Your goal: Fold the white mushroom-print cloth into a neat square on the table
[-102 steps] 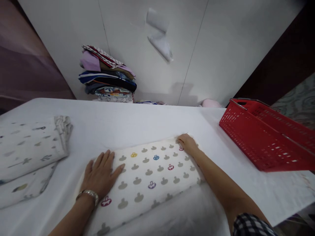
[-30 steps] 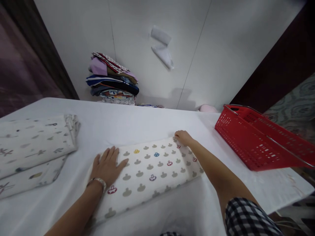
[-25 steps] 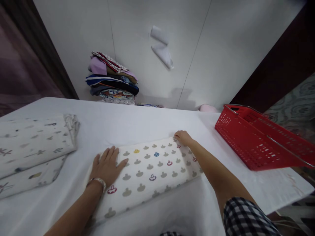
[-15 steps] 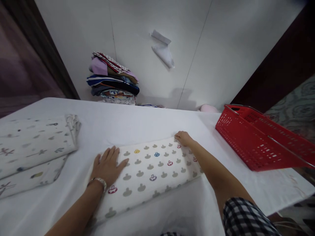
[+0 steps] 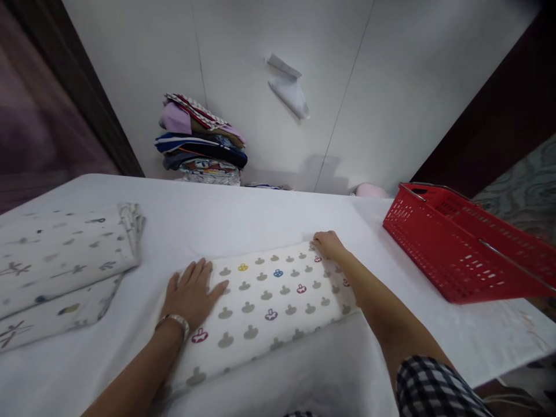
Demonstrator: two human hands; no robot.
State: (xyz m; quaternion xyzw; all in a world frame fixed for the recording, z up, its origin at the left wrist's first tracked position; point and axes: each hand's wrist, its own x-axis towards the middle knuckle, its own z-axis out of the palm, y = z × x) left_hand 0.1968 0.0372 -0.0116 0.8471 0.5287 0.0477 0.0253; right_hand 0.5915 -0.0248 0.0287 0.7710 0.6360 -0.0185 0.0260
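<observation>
Right now, in the head view, the printed cloth (image 5: 256,315) is already laid flat on the white table (image 5: 260,217), between the folded fabric (image 5: 65,249) and the red basket (image 5: 460,252). The left hand (image 5: 189,298) presses its left end, palm down, fingers slightly spread, gripping nothing. The right hand (image 5: 331,246) curls its fingers nearly closed at the far right corner — whether they pinch it, I cannot tell — so both ends have a hand on them.

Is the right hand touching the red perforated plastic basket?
No, the right hand is at the far right corner of the white mushroom-print cloth, apart from the basket.
</observation>
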